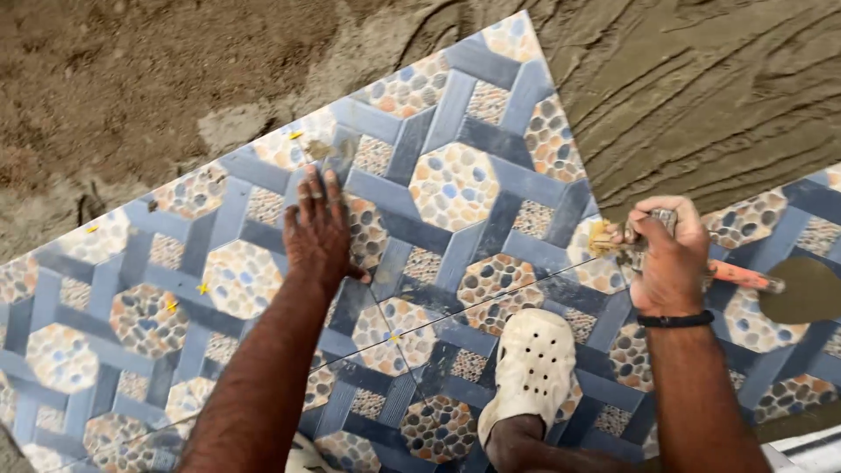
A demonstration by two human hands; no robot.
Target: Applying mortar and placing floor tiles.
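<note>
Left hand [320, 229] lies flat, fingers spread, on the top tile [455, 175], while the right hand [667, 254], off that tile's right edge, grips a trowel [771, 285].

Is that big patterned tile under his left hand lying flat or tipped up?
Flat: the blue pebble-patterned tile lies level with neighbouring tiles, left hand spread on it.

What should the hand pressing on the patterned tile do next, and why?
Probably keep pressing and nudge the tile snug against its neighbours. The left hand lies flat on it, its far corner reaches over the wet grooved mortar, and small yellow spacers sit in the joints of the laid tiles. The right hand grips an orange-handled trowel, so it is busy.
</note>
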